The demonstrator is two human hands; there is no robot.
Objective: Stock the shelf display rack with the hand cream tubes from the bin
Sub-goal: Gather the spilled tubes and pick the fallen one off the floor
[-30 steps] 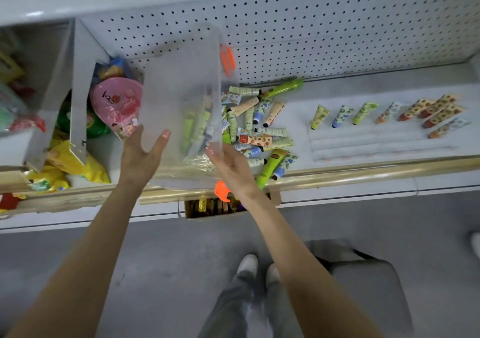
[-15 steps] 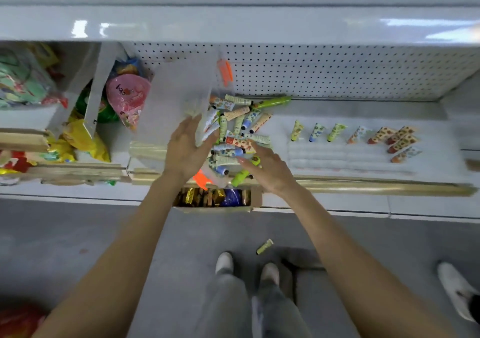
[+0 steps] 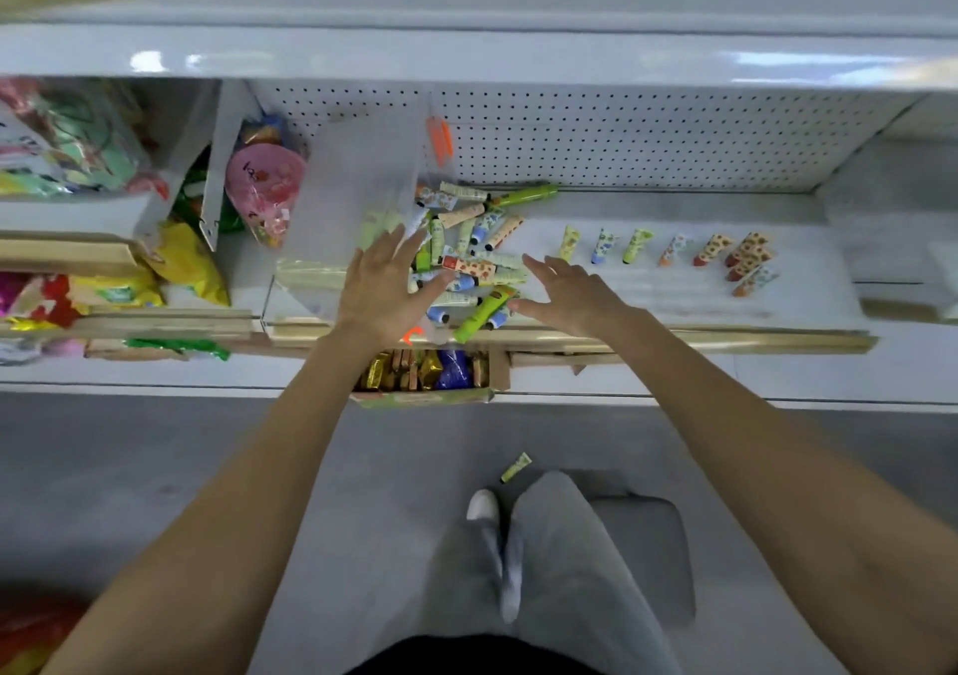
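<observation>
I am looking down at a white shelf [image 3: 674,208] with a pegboard back [image 3: 622,145] and a brass-coloured front rail [image 3: 726,340]; grey floor [image 3: 155,467] is lying below. Snack bags [image 3: 186,259] are crowding the bay to the left. An open box of foil-wrapped sweets [image 3: 425,371] is sitting on the ledge under the rail.

A clear bin [image 3: 357,182] with orange latches is lying tipped on the shelf, its mouth facing right. The hand cream tubes [image 3: 477,259] are lying in a loose pile at that mouth.

The left hand [image 3: 381,285] is pressing flat on the bin's near wall, fingers straight and spread. The right hand [image 3: 570,291] is hovering at the pile's right edge, fingers apart, gripping nothing; whether it is touching a tube, I cannot tell.

Further right, a white display rack [image 3: 674,291] is carrying a row of tubes [image 3: 674,249]. One stray tube [image 3: 516,467] is lying on the floor beside my shoe.
</observation>
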